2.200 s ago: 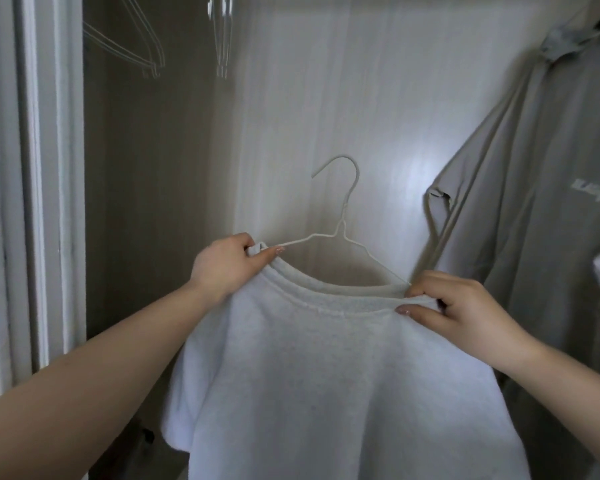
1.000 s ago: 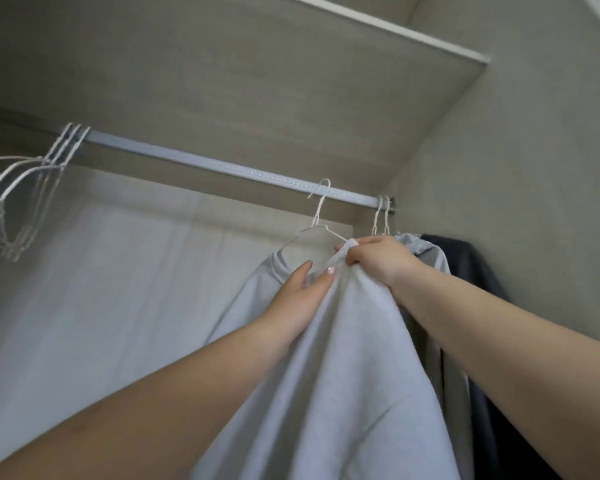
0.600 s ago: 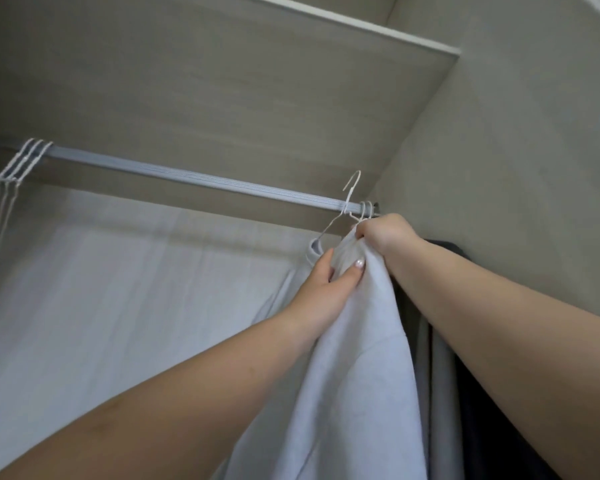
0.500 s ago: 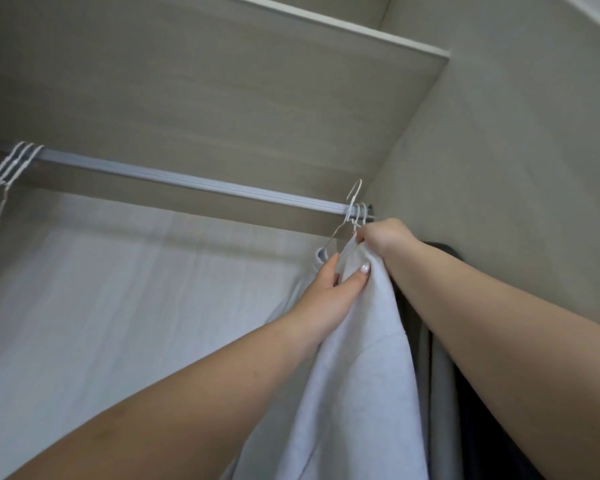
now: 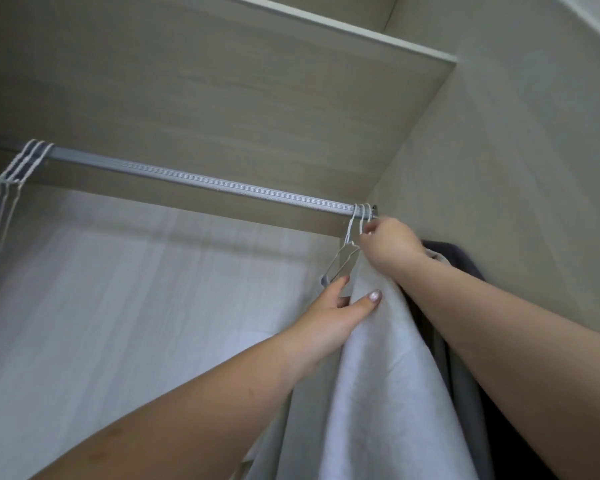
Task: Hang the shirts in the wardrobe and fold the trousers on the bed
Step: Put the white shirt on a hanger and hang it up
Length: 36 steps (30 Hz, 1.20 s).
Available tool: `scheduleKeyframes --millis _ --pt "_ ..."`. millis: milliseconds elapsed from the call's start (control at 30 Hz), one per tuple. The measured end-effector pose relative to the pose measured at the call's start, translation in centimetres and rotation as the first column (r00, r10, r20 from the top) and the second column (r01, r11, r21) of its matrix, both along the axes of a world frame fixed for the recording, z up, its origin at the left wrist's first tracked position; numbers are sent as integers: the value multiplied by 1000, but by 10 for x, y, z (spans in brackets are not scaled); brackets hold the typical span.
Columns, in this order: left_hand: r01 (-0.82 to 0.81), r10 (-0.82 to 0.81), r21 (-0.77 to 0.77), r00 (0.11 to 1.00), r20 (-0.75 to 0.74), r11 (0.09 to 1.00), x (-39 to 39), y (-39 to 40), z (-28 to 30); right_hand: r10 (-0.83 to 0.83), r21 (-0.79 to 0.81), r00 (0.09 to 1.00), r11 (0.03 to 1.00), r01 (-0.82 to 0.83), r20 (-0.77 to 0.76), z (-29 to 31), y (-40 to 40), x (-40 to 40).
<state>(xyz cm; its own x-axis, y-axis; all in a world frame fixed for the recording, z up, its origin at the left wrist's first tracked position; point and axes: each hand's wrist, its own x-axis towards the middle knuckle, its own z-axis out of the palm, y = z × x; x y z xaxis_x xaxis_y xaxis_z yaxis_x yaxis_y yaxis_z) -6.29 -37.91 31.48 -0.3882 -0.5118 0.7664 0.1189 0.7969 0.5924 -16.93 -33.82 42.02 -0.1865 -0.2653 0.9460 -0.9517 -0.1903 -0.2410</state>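
The white shirt [image 5: 378,368] hangs at the right end of the rail [image 5: 194,180]; left hand [image 5: 340,317] pinches its shoulder, right hand [image 5: 388,242] grips the hanger neck [image 5: 351,233].

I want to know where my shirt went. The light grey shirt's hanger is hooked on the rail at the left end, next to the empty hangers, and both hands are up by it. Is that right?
Not quite. The head view shows the light grey shirt on a hanger hooked at the rail's right end, by the side wall. The empty hangers are at the left end. The left hand and right hand are indeed by it.
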Motion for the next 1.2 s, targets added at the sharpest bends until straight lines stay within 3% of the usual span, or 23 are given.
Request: scheduleKeyframes --millis 33,100,167,267,400,500,600,767,1000,1200 --pt "-9 9 5 1000 4 1000 4 2 -2 -139 -82 984 988 131 -110 -2 2 0" --pt "-53 53 15 999 -1 999 15 5 -7 -385 -229 861 919 322 -333 -10 4 6" --pt "-109 109 13 991 -71 994 28 7 -10 -431 -269 778 901 341 -458 -17 6 16" --pt "-152 162 56 954 -253 987 52 9 -13 -289 -205 832 955 215 -474 -28 8 37" --pt "-219 239 95 891 -386 971 96 7 -28 63 -97 948 990 -98 -312 -50 6 66" --pt "-274 310 144 848 -431 951 135 12 -52 354 -37 906 928 -371 -231 -84 -4 97" --pt "-332 396 217 800 -451 918 178 22 -92 619 -18 777 781 -625 -118 -134 -15 134" --pt "-462 584 360 694 -422 810 255 57 -175 900 80 412 404 -911 141 -238 -15 219" --pt "-614 744 421 578 -336 667 310 127 -276 955 243 64 -9 -970 289 -351 18 299" --pt "-750 906 508 343 -249 423 331 213 -349 866 307 -171 -342 -888 471 -428 53 334"
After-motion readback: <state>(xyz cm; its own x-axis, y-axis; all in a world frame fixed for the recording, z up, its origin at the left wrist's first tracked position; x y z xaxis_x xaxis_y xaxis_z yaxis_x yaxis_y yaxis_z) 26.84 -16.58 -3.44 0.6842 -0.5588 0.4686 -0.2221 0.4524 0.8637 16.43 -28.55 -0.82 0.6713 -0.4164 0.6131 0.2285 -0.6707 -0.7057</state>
